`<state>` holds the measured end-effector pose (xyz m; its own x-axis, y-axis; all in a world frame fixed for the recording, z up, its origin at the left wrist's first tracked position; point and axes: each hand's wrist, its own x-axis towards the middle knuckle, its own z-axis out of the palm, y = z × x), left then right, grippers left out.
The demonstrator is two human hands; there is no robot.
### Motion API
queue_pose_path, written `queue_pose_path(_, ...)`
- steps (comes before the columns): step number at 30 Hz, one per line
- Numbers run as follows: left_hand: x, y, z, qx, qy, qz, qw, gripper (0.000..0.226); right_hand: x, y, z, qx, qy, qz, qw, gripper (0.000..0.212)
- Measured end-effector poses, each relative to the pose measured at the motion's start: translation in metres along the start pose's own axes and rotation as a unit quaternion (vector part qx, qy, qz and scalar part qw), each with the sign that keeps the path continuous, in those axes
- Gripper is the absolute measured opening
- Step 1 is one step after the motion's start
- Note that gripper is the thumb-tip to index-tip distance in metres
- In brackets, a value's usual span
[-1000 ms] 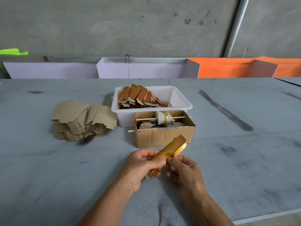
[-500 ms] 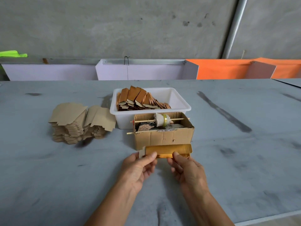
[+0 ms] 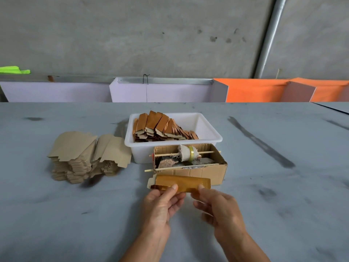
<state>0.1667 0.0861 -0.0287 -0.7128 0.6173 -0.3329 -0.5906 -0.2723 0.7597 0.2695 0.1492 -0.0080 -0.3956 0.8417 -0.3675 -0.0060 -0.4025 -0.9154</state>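
Observation:
A flat gold card sleeve [image 3: 182, 183] with a pale flap at its left end is held level just in front of the brown cardboard box [image 3: 205, 172]. My left hand [image 3: 162, 205] pinches its lower left edge between thumb and fingers. My right hand [image 3: 217, 208] pinches its lower right edge. Both hands are above the grey table [image 3: 264, 186], close to me.
Inside the cardboard box a spool [image 3: 188, 153] sits on a wooden stick. Behind it stands a white tub [image 3: 211, 137] with several folded brown-gold sleeves [image 3: 160, 127]. A stack of flat tan card blanks [image 3: 85, 156] lies to the left. White and orange bins line the far edge.
The gold sleeve went from tilted up to the right to level and flat-facing me, moved forward near the cardboard box. Both hands shifted their pinch to its lower edge.

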Motion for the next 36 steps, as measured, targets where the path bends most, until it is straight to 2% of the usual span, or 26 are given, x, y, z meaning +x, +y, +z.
queue_pose_path(2, 0.006, 0.0, -0.001, 0.021, 0.005, 0.027, 0.999, 0.01, 0.005, -0.013, -0.008, -0.117, 0.088, -0.108, 0.983, 0.01)
queue_pose_path(3, 0.008, 0.0, -0.001, 0.035, 0.003, 0.038, 0.999, 0.009, 0.008, -0.022, -0.011, -0.175, 0.124, -0.18, 0.96, 0.014)
queue_pose_path(4, 0.01, 0.001, -0.001, 0.048, 0.001, 0.047, 0.998, 0.009, 0.012, -0.033, -0.013, -0.226, 0.142, -0.242, 0.933, 0.018)
queue_pose_path(6, 0.013, 0.0, 0.0, 0.067, -0.001, 0.059, 0.996, 0.007, 0.024, -0.057, -0.009, -0.315, 0.131, -0.312, 0.887, 0.018)
queue_pose_path(8, 0.015, -0.001, -0.001, 0.082, -0.004, 0.065, 0.995, 0.007, 0.045, -0.076, 0.001, -0.44, 0.101, -0.32, 0.833, 0.014)
queue_pose_path(10, 0.016, -0.004, -0.003, 0.089, -0.008, 0.064, 0.994, 0.009, 0.071, -0.088, 0.013, -0.554, 0.075, -0.288, 0.778, 0.017)
queue_pose_path(14, 0.016, -0.005, -0.005, 0.08, -0.013, 0.056, 0.995, 0.009, 0.107, -0.093, 0.029, -0.687, 0.034, -0.228, 0.69, 0.021)
queue_pose_path(15, 0.016, -0.005, -0.005, 0.078, -0.015, 0.055, 0.995, 0.009, 0.111, -0.093, 0.032, -0.693, 0.027, -0.217, 0.687, 0.022)
queue_pose_path(19, 0.018, -0.006, -0.007, 0.073, -0.018, 0.062, 0.995, 0.006, 0.116, -0.089, 0.038, -0.666, 0.004, -0.166, 0.727, 0.027)
queue_pose_path(22, 0.018, -0.007, -0.007, 0.072, -0.021, 0.065, 0.995, 0.004, 0.117, -0.086, 0.041, -0.67, -0.006, -0.151, 0.727, 0.023)
queue_pose_path(26, 0.019, -0.007, -0.008, 0.072, -0.021, 0.063, 0.995, 0.006, 0.116, -0.083, 0.041, -0.662, -0.008, -0.136, 0.737, 0.021)
queue_pose_path(36, 0.018, -0.007, -0.008, 0.075, -0.021, 0.062, 0.995, 0.005, 0.112, -0.085, 0.044, -0.588, 0.014, -0.095, 0.803, 0.032)
